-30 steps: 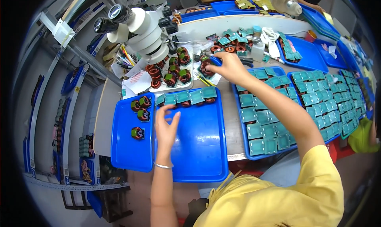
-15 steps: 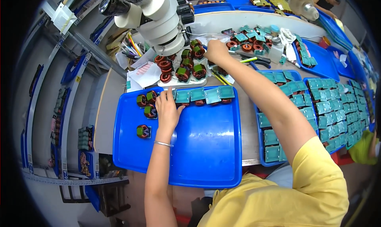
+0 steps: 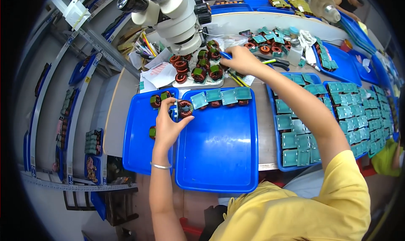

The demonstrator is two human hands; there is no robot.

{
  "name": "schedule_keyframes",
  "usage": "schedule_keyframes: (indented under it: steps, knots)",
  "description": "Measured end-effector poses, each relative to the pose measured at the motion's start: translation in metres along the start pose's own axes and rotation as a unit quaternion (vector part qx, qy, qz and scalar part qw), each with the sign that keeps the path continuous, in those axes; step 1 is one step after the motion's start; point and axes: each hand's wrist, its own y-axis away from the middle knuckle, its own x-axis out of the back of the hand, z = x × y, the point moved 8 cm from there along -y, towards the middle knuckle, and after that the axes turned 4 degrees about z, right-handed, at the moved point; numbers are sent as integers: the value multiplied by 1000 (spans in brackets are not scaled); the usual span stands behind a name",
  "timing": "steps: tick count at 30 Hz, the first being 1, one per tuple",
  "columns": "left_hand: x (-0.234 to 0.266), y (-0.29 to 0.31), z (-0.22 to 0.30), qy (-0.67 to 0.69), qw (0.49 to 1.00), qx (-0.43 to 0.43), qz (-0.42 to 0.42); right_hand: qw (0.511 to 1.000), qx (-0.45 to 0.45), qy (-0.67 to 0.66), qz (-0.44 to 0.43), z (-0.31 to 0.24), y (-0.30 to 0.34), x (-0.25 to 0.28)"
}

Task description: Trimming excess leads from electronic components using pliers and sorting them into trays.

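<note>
Coil (image 3: 188, 113) newly in left grip (image 3: 167, 130)

"The coil (image 3: 185, 109)?"
"A ring wound in copper-red wire, its board (image 3: 176, 109) edge-on at the left."
"Where?"
"Between the left fingers (image 3: 183, 123), at the blue tray (image 3: 216, 156)'s far left corner."
"The blue tool (image 3: 225, 55)?"
"Partly hidden in the right fingers (image 3: 234, 53), one end poking out leftward."

Left hand (image 3: 167, 125) holds coil (image 3: 187, 111); right (image 3: 242, 60), perhaps tool (image 3: 226, 55).
</note>
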Motion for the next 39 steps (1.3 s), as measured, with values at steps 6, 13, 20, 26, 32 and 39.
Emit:
schedule_keyframes:
  steps: [6,13,20,26,32,39]
  knots:
    - [16,46,101,315,941,-90,-83,867,-61,-400,-292,-73,143,18]
    - [3,88,172,347,916,-177,-95,772,-139,-587,-199,-57,232,72]
    - [-29,142,202,615,782,18,-100,784,-95,-613,-26,-35,293,117]
    - [-39,174,228,638,763,-14,-100,807,21,-568,162,-31,332,144]
    - [-55,195,240,637,757,107,-99,902,111,-324,264,-48,367,168]
    - [-79,226,237,703,617,199,-293,968,80,-212,105,-7,405,174]
